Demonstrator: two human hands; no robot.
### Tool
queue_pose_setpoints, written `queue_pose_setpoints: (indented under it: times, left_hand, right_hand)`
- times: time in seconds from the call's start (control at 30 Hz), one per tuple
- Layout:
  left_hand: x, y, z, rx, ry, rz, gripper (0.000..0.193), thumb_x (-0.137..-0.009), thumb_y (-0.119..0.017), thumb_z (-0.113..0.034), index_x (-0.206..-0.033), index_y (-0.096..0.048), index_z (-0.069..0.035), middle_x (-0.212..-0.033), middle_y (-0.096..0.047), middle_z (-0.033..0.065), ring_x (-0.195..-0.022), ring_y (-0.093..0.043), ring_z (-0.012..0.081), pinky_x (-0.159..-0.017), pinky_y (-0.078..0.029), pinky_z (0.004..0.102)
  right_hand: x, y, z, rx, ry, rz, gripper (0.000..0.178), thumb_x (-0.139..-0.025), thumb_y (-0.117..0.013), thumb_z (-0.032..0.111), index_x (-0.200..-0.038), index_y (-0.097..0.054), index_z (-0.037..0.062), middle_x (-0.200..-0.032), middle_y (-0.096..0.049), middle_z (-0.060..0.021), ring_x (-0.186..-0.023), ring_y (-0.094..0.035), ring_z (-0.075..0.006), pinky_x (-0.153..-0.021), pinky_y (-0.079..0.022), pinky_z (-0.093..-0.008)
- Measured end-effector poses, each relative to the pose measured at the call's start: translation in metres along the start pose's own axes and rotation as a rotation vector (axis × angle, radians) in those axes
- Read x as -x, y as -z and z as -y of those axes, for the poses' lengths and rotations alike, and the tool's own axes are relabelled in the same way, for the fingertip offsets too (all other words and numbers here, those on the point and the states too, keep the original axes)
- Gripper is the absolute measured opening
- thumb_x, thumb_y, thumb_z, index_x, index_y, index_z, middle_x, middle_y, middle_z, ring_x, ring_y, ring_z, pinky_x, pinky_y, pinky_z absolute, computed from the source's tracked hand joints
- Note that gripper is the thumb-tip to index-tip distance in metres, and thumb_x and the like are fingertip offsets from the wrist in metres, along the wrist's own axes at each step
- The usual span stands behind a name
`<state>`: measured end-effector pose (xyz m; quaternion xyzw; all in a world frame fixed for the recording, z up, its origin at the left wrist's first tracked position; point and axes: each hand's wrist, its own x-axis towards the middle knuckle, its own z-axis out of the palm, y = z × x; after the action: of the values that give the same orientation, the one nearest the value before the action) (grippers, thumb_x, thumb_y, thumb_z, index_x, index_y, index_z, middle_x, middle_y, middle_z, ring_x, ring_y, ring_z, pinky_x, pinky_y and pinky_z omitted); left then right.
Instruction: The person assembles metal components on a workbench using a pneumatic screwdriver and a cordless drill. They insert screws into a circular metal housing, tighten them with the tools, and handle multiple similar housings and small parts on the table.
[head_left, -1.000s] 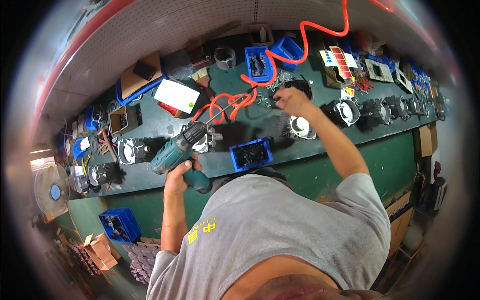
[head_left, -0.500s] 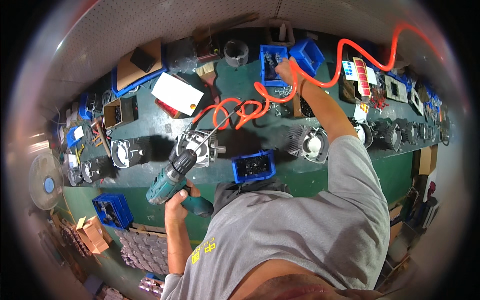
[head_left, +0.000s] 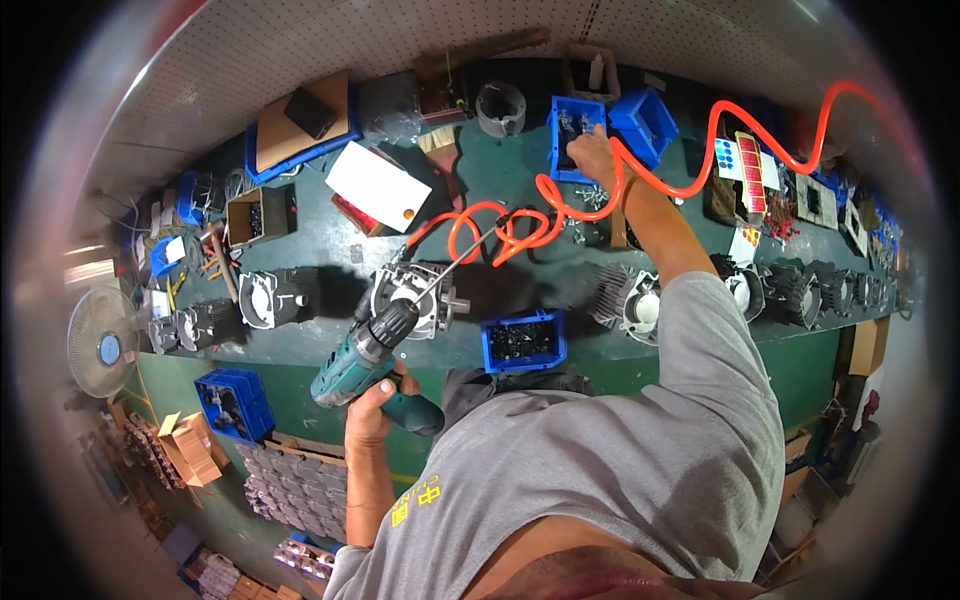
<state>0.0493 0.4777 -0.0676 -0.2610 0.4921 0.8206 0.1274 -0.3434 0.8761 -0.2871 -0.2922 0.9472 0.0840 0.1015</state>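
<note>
A green and black cordless drill (head_left: 360, 360) with a long thin bit is in my left hand (head_left: 380, 402), its fingers wrapped round the handle. The bit slants up and away, passing over a finned metal motor housing (head_left: 432, 318) on the bench. My right hand (head_left: 592, 158) reaches to the far side, over a blue bin (head_left: 556, 165) of small metal fasteners. Its fingers are drawn together at the bin's contents, and whatever they hold is too small to make out. Beside that bin leans another blue bin (head_left: 655, 115). Close to my body sits a blue tray (head_left: 490, 357) of small black parts.
A coiled orange air hose (head_left: 690, 188) loops across the green bench (head_left: 335, 300). More housings (head_left: 630, 300) stand in a row along the near edge. A white sheet (head_left: 378, 188), a brush (head_left: 443, 155) and a hammer (head_left: 222, 265) lie left of centre. A fan (head_left: 102, 340) stands far left.
The whole view has shifted, moving the bench to the right in the picture. My right hand has moved slightly left and nearer over the bin. My left hand still holds the drill.
</note>
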Motion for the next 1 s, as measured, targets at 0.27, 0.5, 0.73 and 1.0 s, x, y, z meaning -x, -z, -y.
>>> queue_pose_setpoints:
  times: [0.27, 0.5, 0.73, 1.0]
  left_hand:
    - [0.004, -0.002, 0.001, -0.017, -0.006, -0.011, 0.041, -0.076, -0.071, -0.024, -0.108, -0.063, 0.000, -0.079, -0.064, 0.0135, -0.076, -0.064, 0.0265, -0.076, -0.053, 0.0405]
    - [0.006, -0.003, 0.004, -0.008, 0.010, 0.003, 0.038, -0.078, -0.071, -0.021, -0.109, -0.063, 0.000, -0.080, -0.064, 0.0134, -0.077, -0.063, 0.0263, -0.078, -0.053, 0.0409]
    - [0.009, 0.003, 0.006, 0.009, 0.018, 0.023, 0.038, -0.078, -0.072, -0.021, -0.109, -0.063, 0.000, -0.082, -0.065, 0.0131, -0.078, -0.063, 0.0257, -0.079, -0.053, 0.0397]
    - [-0.006, 0.037, -0.005, -0.062, -0.014, 0.083, 0.040, -0.079, -0.073, -0.024, -0.109, -0.064, 0.001, -0.084, -0.066, 0.0120, -0.080, -0.065, 0.0236, -0.076, -0.054, 0.0375]
  right_hand:
    - [-0.009, 0.007, 0.012, -0.017, -0.114, 0.029, 0.017, -0.088, -0.060, 0.007, -0.086, -0.075, 0.0137, -0.091, -0.076, -0.0107, -0.096, -0.073, -0.0283, -0.094, -0.041, -0.0485]
    - [-0.013, 0.002, 0.013, -0.018, -0.157, 0.100, 0.018, -0.090, -0.060, 0.009, -0.094, -0.077, 0.0128, -0.097, -0.077, -0.0102, -0.105, -0.073, -0.0307, -0.091, -0.051, -0.0464]
    - [0.005, 0.015, 0.017, -0.197, -0.159, -0.150, 0.016, -0.088, -0.058, 0.006, -0.093, -0.074, 0.0047, -0.104, -0.074, -0.0174, -0.099, -0.071, -0.0370, -0.087, -0.055, -0.0453]
    - [0.100, 0.042, 0.022, -0.753, -0.255, -0.207, 0.013, -0.079, -0.069, 0.013, -0.084, -0.071, 0.0014, -0.084, -0.073, -0.0158, -0.082, -0.072, -0.0342, -0.075, -0.057, -0.0426]
